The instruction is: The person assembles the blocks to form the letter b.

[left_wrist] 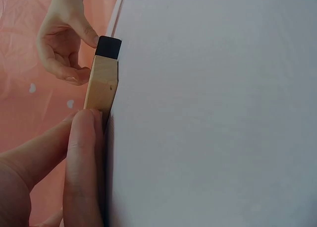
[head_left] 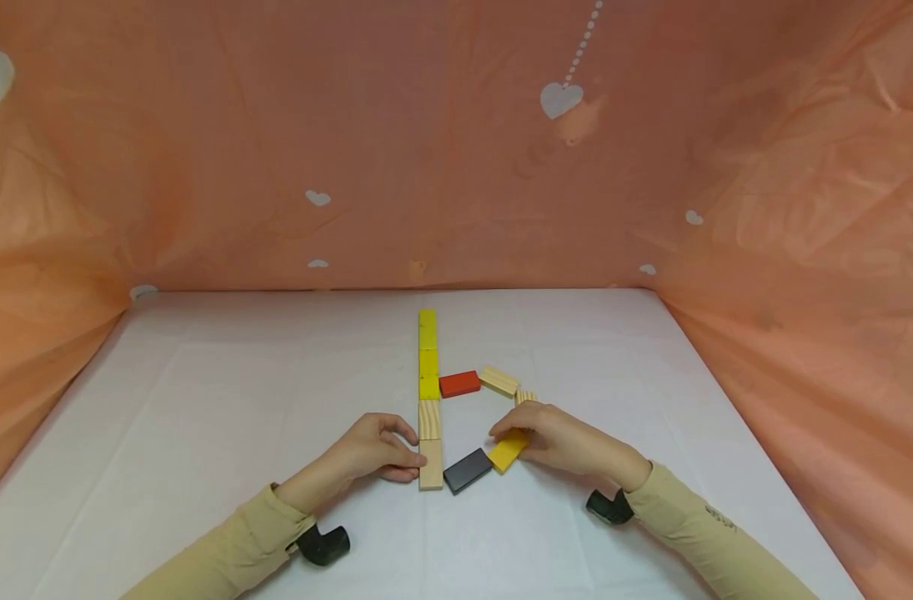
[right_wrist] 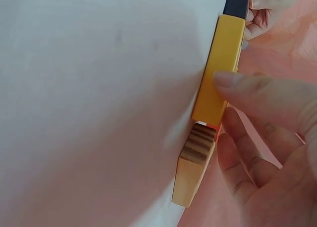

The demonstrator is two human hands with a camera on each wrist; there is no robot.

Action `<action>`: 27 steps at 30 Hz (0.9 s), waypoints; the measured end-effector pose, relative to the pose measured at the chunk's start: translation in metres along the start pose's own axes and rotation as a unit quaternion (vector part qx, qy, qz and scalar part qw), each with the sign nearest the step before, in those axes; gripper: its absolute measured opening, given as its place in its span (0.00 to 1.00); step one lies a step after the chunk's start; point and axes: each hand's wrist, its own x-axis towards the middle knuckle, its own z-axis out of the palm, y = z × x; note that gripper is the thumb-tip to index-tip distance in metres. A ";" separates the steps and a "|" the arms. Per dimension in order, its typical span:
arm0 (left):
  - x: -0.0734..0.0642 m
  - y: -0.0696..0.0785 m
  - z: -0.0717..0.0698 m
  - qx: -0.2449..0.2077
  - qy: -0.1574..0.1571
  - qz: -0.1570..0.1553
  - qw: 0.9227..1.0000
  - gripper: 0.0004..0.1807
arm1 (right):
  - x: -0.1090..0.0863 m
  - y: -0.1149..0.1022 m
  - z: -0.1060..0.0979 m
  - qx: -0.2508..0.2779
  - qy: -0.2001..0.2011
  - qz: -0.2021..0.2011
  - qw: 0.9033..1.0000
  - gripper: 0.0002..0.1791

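Flat wooden blocks lie on a white tabletop in a straight column with a curved row to its right. At the column's near end, my left hand [head_left: 377, 447] rests its fingertips against the left side of a plain wooden block [head_left: 430, 477]. In the left wrist view those fingers [left_wrist: 81, 152] look fairly straight at the block's end. My right hand [head_left: 557, 437] pinches an orange-yellow block [head_left: 507, 452], its thumb [right_wrist: 237, 83] on the outer face. This block sits between a black block [head_left: 468, 471] and a striped wooden block [right_wrist: 198, 147], partly hidden by the hand in the head view.
Two yellow blocks [head_left: 428, 330] and a grained wooden block [head_left: 429, 419] continue the column upward. A red block [head_left: 459, 384] and a pale wooden block [head_left: 499, 381] form the curve's top. An orange curtain [head_left: 441, 167] hangs behind the white table [head_left: 223, 400].
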 end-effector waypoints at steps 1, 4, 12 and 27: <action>0.000 0.000 0.000 0.000 -0.001 0.001 1.000 0.19 | 0.000 0.000 0.000 0.001 0.000 -0.001 1.000 0.21; 0.000 0.000 0.000 -0.001 -0.003 0.002 1.000 0.19 | 0.000 0.001 -0.001 0.001 0.003 -0.004 1.000 0.21; -0.001 0.002 -0.001 -0.001 -0.006 0.003 1.000 0.19 | -0.008 0.007 -0.014 0.009 0.044 -0.005 0.999 0.21; -0.002 0.001 0.000 0.004 0.002 -0.002 1.000 0.19 | -0.016 0.041 -0.025 0.083 0.079 0.083 0.990 0.35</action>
